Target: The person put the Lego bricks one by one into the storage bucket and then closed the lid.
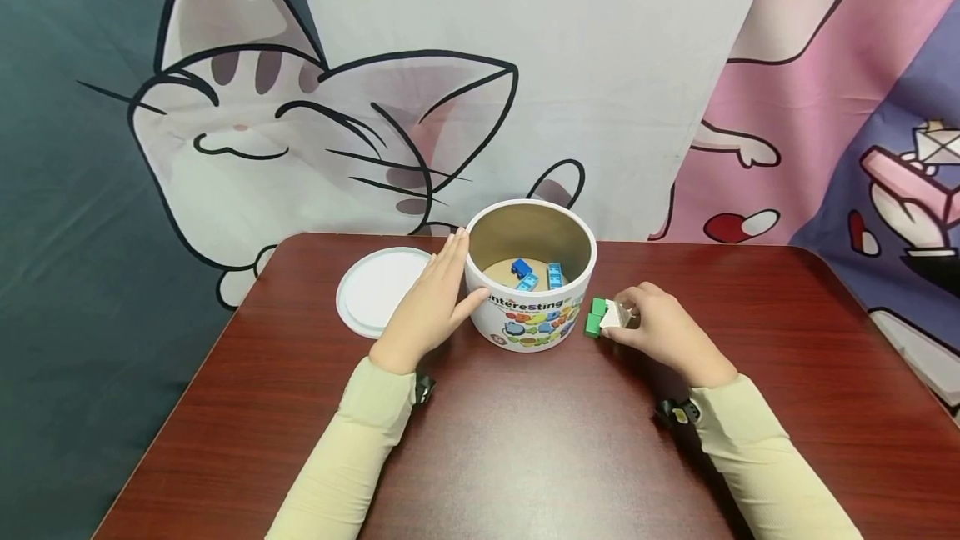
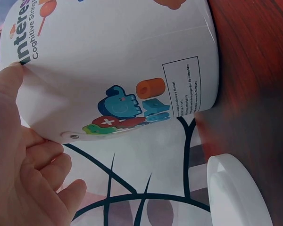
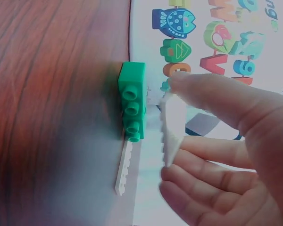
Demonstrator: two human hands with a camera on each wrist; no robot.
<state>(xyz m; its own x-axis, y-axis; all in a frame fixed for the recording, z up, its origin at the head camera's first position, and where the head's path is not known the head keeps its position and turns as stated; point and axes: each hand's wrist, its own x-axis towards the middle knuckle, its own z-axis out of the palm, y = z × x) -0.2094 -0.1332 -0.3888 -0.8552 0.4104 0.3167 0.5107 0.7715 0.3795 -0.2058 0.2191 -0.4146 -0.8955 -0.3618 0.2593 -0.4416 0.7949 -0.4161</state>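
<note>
A white printed bucket (image 1: 531, 307) stands upright with its top uncovered, and several blue toy bricks (image 1: 554, 276) lie on its floor. My left hand (image 1: 431, 307) rests against the bucket's left side, fingers fairly straight and thumb on the front wall. To the right of the bucket, my right hand (image 1: 663, 327) pinches a thin white piece with a toothed edge (image 3: 172, 127) between thumb and fingers. Close by on the table are green bricks (image 3: 133, 101) with round studs. Another white toothed piece (image 3: 124, 167) lies beside them.
A round white lid (image 1: 381, 290) lies on the brown table (image 1: 517, 440) left of the bucket, partly behind my left hand. Behind the table's back edge hangs a cloth printed with cartoon cats (image 1: 240, 123).
</note>
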